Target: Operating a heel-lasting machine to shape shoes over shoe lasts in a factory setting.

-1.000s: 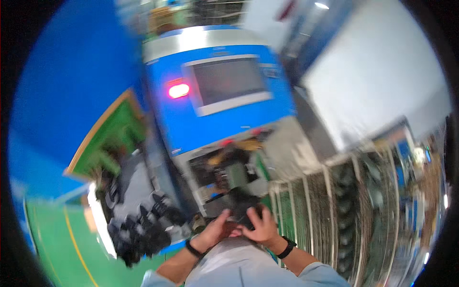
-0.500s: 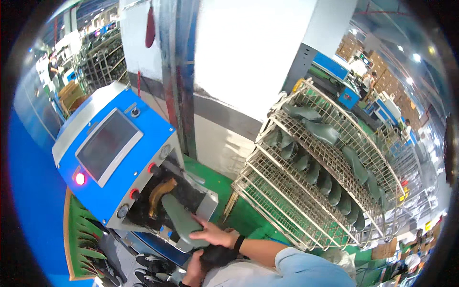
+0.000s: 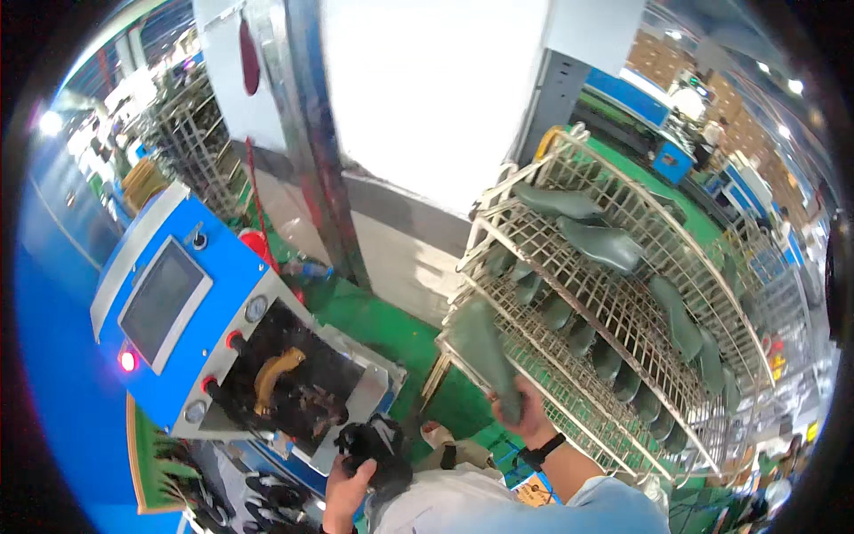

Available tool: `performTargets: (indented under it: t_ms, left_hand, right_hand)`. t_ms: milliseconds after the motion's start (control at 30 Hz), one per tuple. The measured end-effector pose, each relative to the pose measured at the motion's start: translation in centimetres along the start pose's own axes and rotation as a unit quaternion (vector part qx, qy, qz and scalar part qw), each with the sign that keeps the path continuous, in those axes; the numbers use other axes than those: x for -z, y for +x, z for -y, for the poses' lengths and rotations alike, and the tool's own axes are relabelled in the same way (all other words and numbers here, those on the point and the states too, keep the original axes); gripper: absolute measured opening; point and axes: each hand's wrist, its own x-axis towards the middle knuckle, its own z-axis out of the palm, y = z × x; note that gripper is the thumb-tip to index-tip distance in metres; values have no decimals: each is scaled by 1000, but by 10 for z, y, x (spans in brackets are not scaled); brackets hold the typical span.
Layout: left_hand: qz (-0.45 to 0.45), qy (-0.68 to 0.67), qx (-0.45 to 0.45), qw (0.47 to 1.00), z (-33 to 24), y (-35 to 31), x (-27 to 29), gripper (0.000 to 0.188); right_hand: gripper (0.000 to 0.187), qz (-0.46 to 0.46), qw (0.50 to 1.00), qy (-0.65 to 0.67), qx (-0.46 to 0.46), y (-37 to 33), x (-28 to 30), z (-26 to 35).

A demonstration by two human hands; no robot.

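In my right hand [image 3: 528, 416] is a green shoe last [image 3: 485, 351], gripped at its narrow end and tilted up beside the front of the wire rack [image 3: 569, 298]. My left hand [image 3: 349, 492] grips a black shoe [image 3: 381, 454] low in the middle, close to my body; the details of the shoe are hard to make out. Left of it stands a blue machine [image 3: 200, 267] with a dark screen [image 3: 166, 303], a lit red button [image 3: 129, 361] and a curved brass-coloured part [image 3: 274, 379] in its dark opening.
Several green lasts [image 3: 600, 243] lie on the rack's shelves. Black shoes [image 3: 276, 498] sit below the machine at lower left, beside a green-lined board [image 3: 147, 463]. A metal post [image 3: 311, 133] and a white wall panel [image 3: 427, 98] rise behind. The floor [image 3: 369, 320] is green.
My right hand has carried the green last away from the black shoe, rightward to the rack. My left hand still has the shoe, slightly further left. The view has shifted.
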Motion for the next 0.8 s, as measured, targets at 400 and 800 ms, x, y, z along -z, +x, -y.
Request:
performTargets:
  t_ms: [400, 800]
  left_hand:
    - [-1, 235, -67, 970, -40, -11, -20, 61]
    - [-348, -364, -189, 843, 112, -155, 165, 41]
  right_hand:
    - [61, -3, 948, 291, 126, 88, 16, 168]
    - [14, -10, 894, -446, 45, 133, -157, -93]
